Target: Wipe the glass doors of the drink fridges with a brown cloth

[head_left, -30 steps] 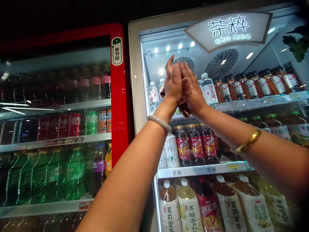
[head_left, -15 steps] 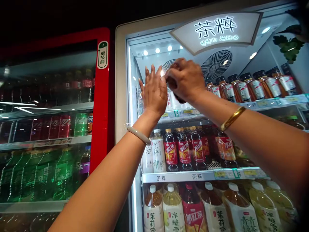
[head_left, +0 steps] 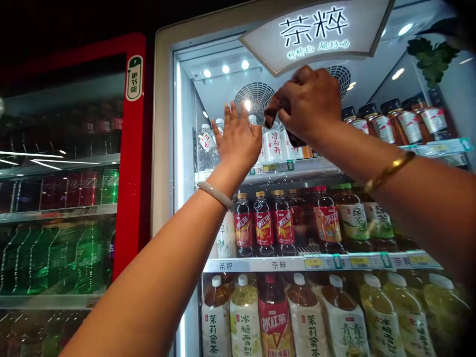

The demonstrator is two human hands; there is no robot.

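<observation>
My left hand [head_left: 240, 141] is raised with its fingers spread, its palm towards the glass front of a lit drinks fridge [head_left: 162, 129]. It appears to rest flat on the glass. To its right and a little higher, my right hand [head_left: 316, 101] is closed around a dark brown cloth [head_left: 274, 106], whose folds stick out past the fingers. The cloth is up against the glass or very close to it, below the illuminated sign [head_left: 316, 32]. Most of the cloth is hidden by my right hand.
Behind the glass, bottles stand on shelves, among them red-labelled tea bottles [head_left: 264, 225] and large white-capped ones [head_left: 243, 317]. A second fridge with a red frame [head_left: 130, 148] stands to the left. Green leaves [head_left: 431, 57] hang at the upper right.
My right hand has moved right, away from my left hand, with the cloth in it. The view has shifted right. My left hand keeps its spread pose.
</observation>
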